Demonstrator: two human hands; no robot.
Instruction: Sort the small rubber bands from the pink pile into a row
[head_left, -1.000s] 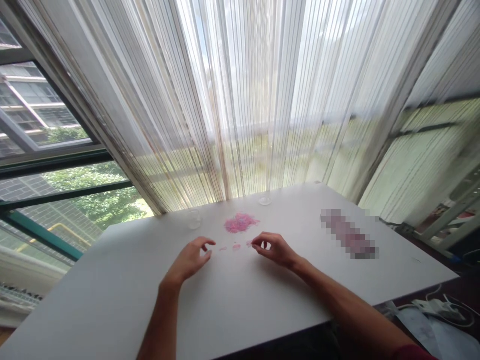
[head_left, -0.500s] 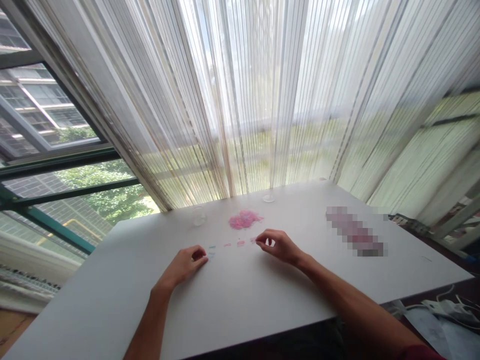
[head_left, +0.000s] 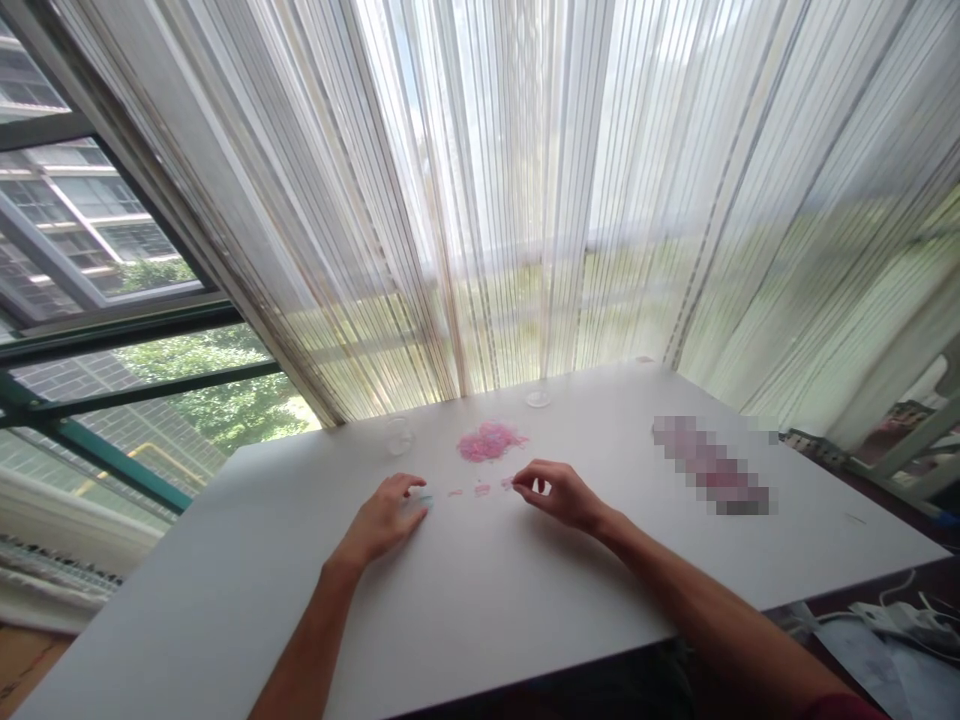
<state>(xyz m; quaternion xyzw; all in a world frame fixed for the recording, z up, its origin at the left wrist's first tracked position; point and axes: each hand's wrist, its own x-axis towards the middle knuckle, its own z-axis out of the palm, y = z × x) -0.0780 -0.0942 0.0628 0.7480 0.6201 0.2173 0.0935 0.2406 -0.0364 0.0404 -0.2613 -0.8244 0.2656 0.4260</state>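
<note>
Between your left hand point(head_left: 386, 518) and right hand point(head_left: 556, 492), small pink pieces point(head_left: 481, 490) stood in the way; a pink pile point(head_left: 489, 442) blocked twelve o'clock, a clear container point(head_left: 400, 437) eleven. Toward six, bare white tabletop point(head_left: 465, 600) left you room.

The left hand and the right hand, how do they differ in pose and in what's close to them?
The left hand is open, thumb and fingers apart, while the right hand has its thumb and fingertips pinched together; whether it holds anything is too small to tell. The left hand is nearest the small blue pieces, the right hand nearest a small pinkish piece. Both are bare, with fingers curved.
</note>
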